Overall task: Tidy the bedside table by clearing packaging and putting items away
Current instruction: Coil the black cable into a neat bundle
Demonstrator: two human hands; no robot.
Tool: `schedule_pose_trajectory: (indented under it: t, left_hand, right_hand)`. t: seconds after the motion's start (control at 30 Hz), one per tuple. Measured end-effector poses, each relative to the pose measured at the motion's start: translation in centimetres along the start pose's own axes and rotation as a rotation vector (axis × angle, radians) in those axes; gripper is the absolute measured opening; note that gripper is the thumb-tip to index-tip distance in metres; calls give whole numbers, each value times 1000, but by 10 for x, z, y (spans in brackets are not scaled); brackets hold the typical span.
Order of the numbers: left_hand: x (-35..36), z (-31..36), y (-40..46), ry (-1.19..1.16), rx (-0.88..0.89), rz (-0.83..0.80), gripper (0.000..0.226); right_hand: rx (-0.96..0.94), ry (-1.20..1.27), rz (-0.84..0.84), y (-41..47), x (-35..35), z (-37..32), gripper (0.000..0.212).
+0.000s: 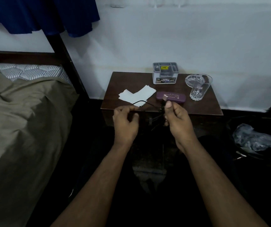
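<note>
A dark wooden bedside table [125, 79] stands against the white wall. On it lie white papers [136, 95], a purple case [175, 97], a grey organiser box [165, 73], a glass ashtray [191, 80] and a drinking glass [199, 89]. My right hand [177, 119] grips a bundle of black cable [147, 103] at the table's front edge, its USB plug pointing up above my thumb. My left hand [125, 123] pinches a loop of the same cable, which arcs over the papers.
A bed with an olive blanket [21, 128] fills the left side. A dark bin with a clear plastic bag [254, 140] sits on the floor at the right. Blue fabric [49, 15] hangs at the top left.
</note>
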State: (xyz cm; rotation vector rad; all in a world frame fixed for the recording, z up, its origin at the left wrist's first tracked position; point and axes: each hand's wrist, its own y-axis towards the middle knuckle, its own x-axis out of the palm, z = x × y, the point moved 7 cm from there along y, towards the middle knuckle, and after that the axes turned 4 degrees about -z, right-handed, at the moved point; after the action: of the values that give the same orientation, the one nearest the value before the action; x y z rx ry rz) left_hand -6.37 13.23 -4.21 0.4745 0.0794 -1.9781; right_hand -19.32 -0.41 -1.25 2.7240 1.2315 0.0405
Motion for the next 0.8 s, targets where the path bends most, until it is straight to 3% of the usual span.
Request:
schedule_pose_trajectory:
  t: [0.1,0.23,0.43,0.63,0.73,0.8]
  left_hand:
    - [14,22,-9,-64,157,-132,28]
    - [27,42,-23,-188,353,-280,28]
    - [19,29,-16,-143,243,-173,15]
    - [22,27,-14,-96,248,-208,7]
    - [29,17,-12,-119,131,-321,27]
    - [33,8,-10,-318,-34,-390,45]
  right_hand:
    - [-31,24,-59,0,7,-2,48]
    - [-24,113,-156,1,17,0,28]
    - [-57,-183,-176,3,12,10,10]
    - [-158,-521,-187,2,10,5,53]
    - [-182,-741,-139,2,5,1,37]
    - [-213,-775,-97,4,3,-3,24]
